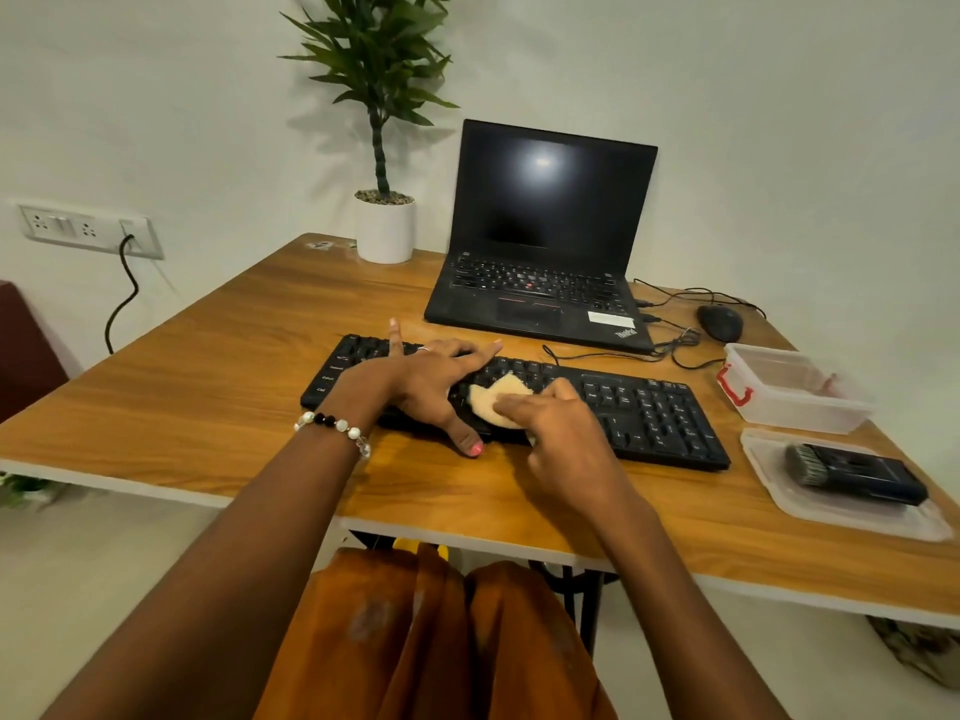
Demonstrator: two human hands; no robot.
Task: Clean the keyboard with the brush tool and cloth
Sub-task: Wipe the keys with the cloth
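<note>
Left hand (431, 379) spread flat on black keyboard (649, 413), thumb at front edge. Right hand (558, 428) pinches beige cloth (496, 400) against keys. Brush tool (852, 472) on lid, wooden table (208, 387).

Both forearms bare to the bottom edge of the view; no sleeves visible.

Left wrist: beaded bracelet (335, 427), round white pearl-like beads alternating with a few black ones, plus a clear faceted bead on the side nearest the thumb.

Left hand (423, 387): thin silver-toned ring (424, 349) on one finger. Thumbnail painted pink; the other nails look pale or lightly painted, too small to tell.

Right hand (558, 433): no ring or band seen on the parts that show.

Lower body: loose orange-brown garment (441, 641), draped in folds over both knees, with a faint lighter patch on the left side.
</note>
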